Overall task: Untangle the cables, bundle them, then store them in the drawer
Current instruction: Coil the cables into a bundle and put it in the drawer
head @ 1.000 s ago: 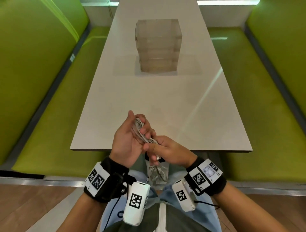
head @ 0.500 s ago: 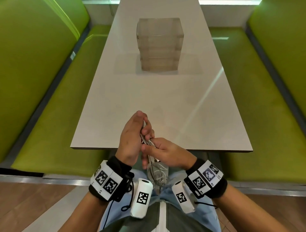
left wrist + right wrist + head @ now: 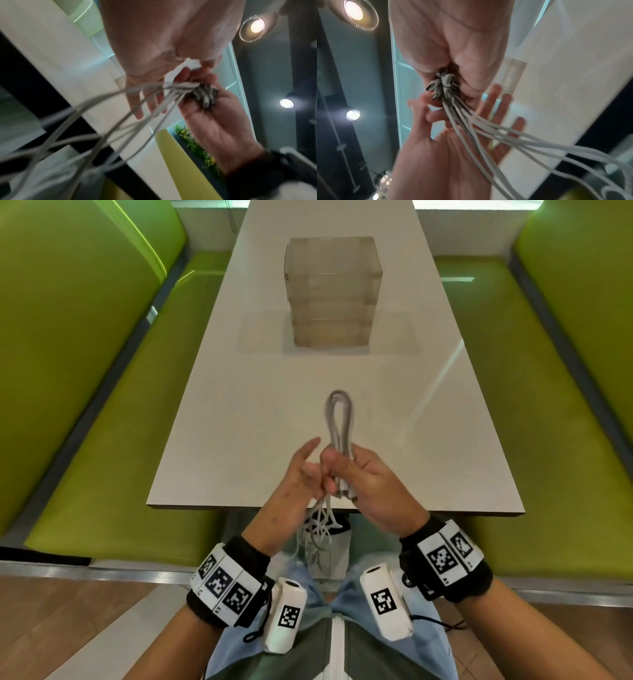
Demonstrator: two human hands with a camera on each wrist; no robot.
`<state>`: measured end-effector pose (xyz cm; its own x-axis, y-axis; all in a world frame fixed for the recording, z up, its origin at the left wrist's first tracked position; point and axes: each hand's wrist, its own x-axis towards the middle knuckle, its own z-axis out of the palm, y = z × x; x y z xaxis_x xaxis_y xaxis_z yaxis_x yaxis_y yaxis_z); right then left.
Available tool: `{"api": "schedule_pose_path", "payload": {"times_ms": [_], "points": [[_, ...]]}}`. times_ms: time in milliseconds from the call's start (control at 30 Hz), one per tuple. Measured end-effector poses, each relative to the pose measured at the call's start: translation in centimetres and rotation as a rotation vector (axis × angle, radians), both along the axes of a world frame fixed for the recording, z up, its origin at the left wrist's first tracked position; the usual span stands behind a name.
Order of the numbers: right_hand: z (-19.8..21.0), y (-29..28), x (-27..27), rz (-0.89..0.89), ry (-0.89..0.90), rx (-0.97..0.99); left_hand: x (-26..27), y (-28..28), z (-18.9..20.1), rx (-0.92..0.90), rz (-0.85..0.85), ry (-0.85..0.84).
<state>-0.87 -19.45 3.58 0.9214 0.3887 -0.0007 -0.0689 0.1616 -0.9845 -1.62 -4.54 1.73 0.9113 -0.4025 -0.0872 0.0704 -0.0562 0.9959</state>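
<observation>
Fingers (image 3: pixel 329 467) of the right hand (image 3: pixel 371 484) are curled around a bunch of white cables (image 3: pixel 339 419), gripping them above the near edge of the bench (image 3: pixel 239 412). A folded loop of the cables stands up out of the top of this fist, over the bench surface. Below the fist, the loose strands hang down past the bench edge toward the person's lap, where they are tangled. The right wrist view shows several metal-tipped connectors (image 3: pixel 443 83) gathered together at the heel of the right palm, with the cable strands (image 3: pixel 488 128) fanning out from them.

The left hand (image 3: pixel 294 484) sits just beside the right hand, on its left. Its fingers (image 3: pixel 137 105) are straight and spread, holding nothing; the hanging strands (image 3: pixel 102 121) pass across them in the left wrist view. Whether the strands touch the left palm cannot be told, because of blur.

A clear drawer unit (image 3: pixel 332 296) stands farther along the bench, well apart from both hands. Its drawers appear closed. Green seats (image 3: pixel 102 440) run along both sides of the bench.
</observation>
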Motion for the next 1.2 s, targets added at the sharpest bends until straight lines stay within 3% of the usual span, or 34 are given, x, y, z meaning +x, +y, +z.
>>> {"api": "schedule_pose_path", "payload": {"times_ms": [233, 467, 733, 933, 1033, 1100, 1200], "points": [[2.1, -0.4, 0.1, -0.116, 0.079, 0.250, 0.0, -1.0, 1.3, -0.038, -0.082, -0.065], [3.0, 0.0, 0.0, -0.247, 0.152, 0.393, 0.2, -1.7, 1.6, -0.018, -0.190, 0.097], [3.5, -0.7, 0.3, -0.247, 0.195, 0.466, -0.6, -1.5, 0.6, -0.143, -0.296, 0.221], [4.4, -2.2, 1.0, -0.175, 0.126, 0.353, -0.5, -1.3, 0.5, -0.032, -0.338, 0.243], [5.4, -3.5, 1.7, -0.130, 0.073, 0.234, -0.6, -1.3, 0.4, -0.061, -0.260, 0.308], [5.9, -4.5, 1.9, -0.066, 0.000, 0.046, -0.6, -1.2, 0.6, -0.145, -0.209, 0.341], [6.9, -5.8, 1.9, 0.140, -0.172, -0.411, 0.0, -0.6, 0.8, -0.225, -0.187, 0.363]]}}
